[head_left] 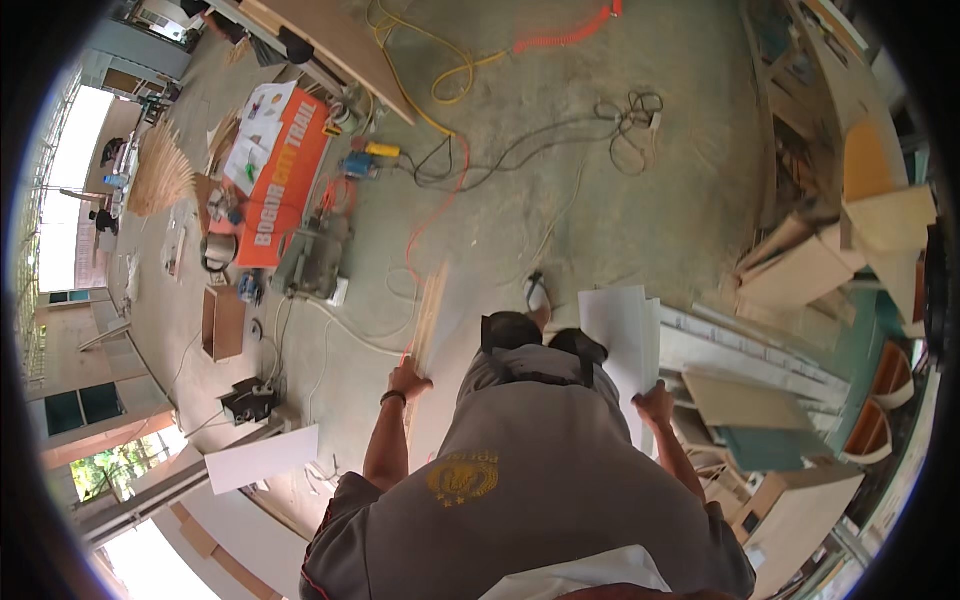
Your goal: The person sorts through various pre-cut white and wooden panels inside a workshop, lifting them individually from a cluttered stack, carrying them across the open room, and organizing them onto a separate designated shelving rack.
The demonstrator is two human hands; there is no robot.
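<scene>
My left hand (408, 380) is closed at the outer edge of a pale panel (445, 335) with raw wood-coloured edges, which stands on my left side. A dark band circles that wrist. On the other side, my right hand (655, 403) has its fingers curled round the edge of white panels (614, 330), at least two of them layered together. Between the two lots of panels are my legs, and one sandalled foot (537, 294) shows ahead on the floor. The lower parts of the panels are partly hidden by my body.
Black cables (520, 165), a yellow hose (455, 85) and a thin red hose (420, 235) cross the floor ahead. To the left are an orange banner (285, 180), a blue power tool (360, 165) and a small wooden box (223, 322). Offcut boards (800, 265) crowd the right.
</scene>
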